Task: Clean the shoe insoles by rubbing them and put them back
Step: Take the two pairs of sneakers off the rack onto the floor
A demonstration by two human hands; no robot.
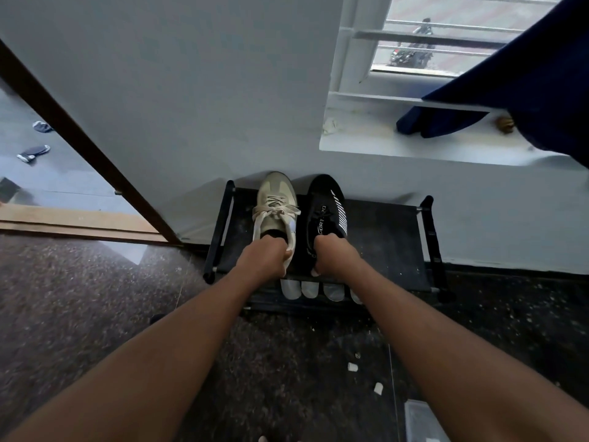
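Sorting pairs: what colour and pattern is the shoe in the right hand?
A black shoe with white side stripes and white lettering; best in the head view.

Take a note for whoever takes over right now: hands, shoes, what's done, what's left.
Left hand grips the beige shoe at its heel opening.
Right hand grips the black shoe the same way.
Both shoes stand side by side on the rack, top shelf, toes to the wall.
Done: cannot tell, no insole shows.
Left: check both insoles are cleaned and seated.
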